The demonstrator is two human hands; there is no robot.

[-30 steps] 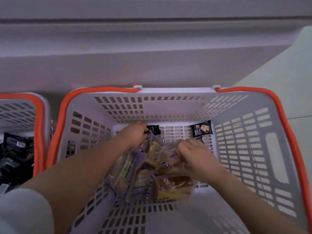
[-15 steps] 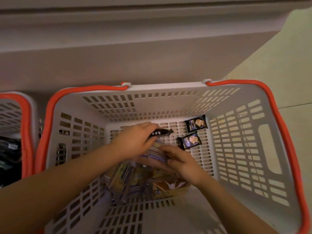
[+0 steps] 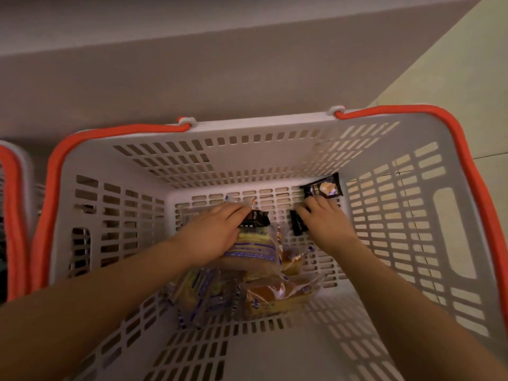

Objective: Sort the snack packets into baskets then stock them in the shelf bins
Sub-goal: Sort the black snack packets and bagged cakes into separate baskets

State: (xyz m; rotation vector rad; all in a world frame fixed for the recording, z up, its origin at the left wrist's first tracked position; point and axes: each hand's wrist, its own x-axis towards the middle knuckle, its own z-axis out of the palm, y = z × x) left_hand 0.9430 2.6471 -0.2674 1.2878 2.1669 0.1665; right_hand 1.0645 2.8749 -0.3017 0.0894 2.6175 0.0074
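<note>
Reaching into the white basket (image 3: 275, 138) that fills the centre of the frame, we are working among the snack packets on its slotted floor. Our left hand (image 3: 217, 232) is curling its fingers round a small black packet (image 3: 254, 219) at mid-frame while resting on a clear bread packet (image 3: 251, 250). Our right hand (image 3: 325, 221), just to the right, is lying with its fingers bent over another black packet (image 3: 298, 225), and we cannot tell whether it is gripping it. A third black packet (image 3: 322, 188) is lying just above that hand, by the far wall. More clear bread packets (image 3: 239, 295) are piling below the hands. A second orange-rimmed basket (image 3: 12, 215) is showing at the left edge, and pale floor (image 3: 453, 67) at the upper right.
</note>
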